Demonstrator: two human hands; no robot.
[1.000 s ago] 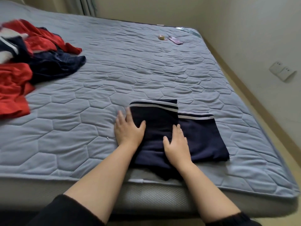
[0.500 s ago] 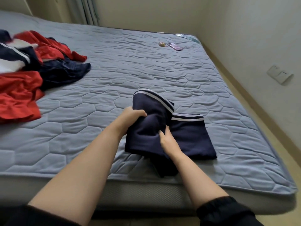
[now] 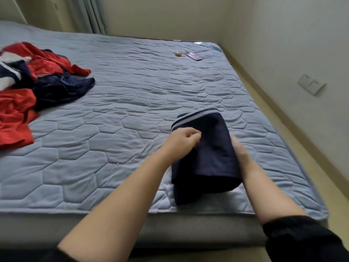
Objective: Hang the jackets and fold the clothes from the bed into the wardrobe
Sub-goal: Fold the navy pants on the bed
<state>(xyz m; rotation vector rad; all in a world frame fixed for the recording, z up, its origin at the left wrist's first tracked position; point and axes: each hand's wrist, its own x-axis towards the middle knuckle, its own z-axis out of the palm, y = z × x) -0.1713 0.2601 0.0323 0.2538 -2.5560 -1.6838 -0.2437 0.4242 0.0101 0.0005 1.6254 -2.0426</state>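
A navy garment [image 3: 211, 154] with white-striped trim lies folded into a narrow bundle near the front right of the blue-grey quilted bed [image 3: 113, 129]. My left hand [image 3: 184, 140] grips its left edge with curled fingers. Blurred by motion, my right hand [image 3: 239, 148] lies along the bundle's right edge, its fingers looking straight. A heap of red, navy and white clothes [image 3: 28, 82] is spread over the bed's left side.
A purple phone [image 3: 194, 56] and a small round object [image 3: 178, 53] lie at the bed's far right corner. The wall with two sockets [image 3: 310, 86] runs close along the right, across a narrow strip of floor. A curtain [image 3: 88, 14] hangs behind the bed.
My left hand has folded the garment's left half over to the right, making a narrower bundle. My right hand slid from the fold line out to the right edge.
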